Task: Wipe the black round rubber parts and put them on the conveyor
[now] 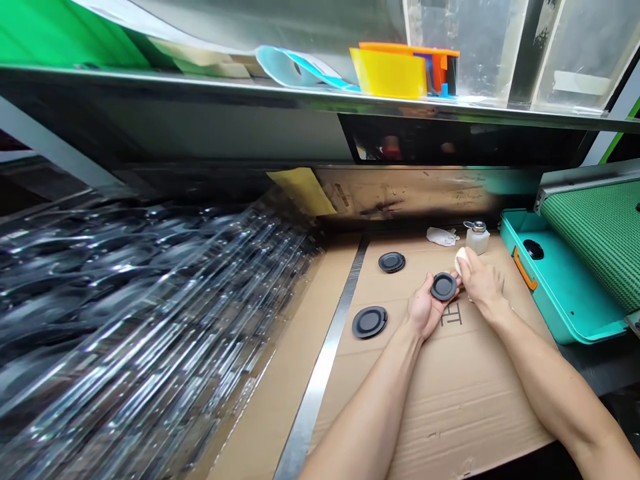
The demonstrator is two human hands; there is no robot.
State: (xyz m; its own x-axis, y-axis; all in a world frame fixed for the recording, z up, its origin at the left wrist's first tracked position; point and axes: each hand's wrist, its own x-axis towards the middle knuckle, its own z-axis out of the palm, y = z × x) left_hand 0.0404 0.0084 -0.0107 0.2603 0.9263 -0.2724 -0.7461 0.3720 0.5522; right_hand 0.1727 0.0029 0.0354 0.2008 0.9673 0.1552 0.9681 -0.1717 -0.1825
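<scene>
My left hand (424,311) is closed around the edge of a round black plastic lid (443,287), its flat dished face turned up. Just to the right, my right hand (479,283) pinches a wad of white cloth (463,259) close to the lid's far right edge; whether the cloth touches it I cannot tell. Two similar dark round pieces lie left of my hands: one black lid (392,261) farther back, and another black lid (370,322) nearer to me. Both rest on the cardboard sheet (450,393).
Stacked clear plastic trays (165,333) fill the left. Behind my hands stand a small white bottle (478,239) and crumpled white material (443,236). A turquoise bin (565,303) holding a black part sits under a green conveyor belt (600,227). A metal shelf (310,99) crosses above.
</scene>
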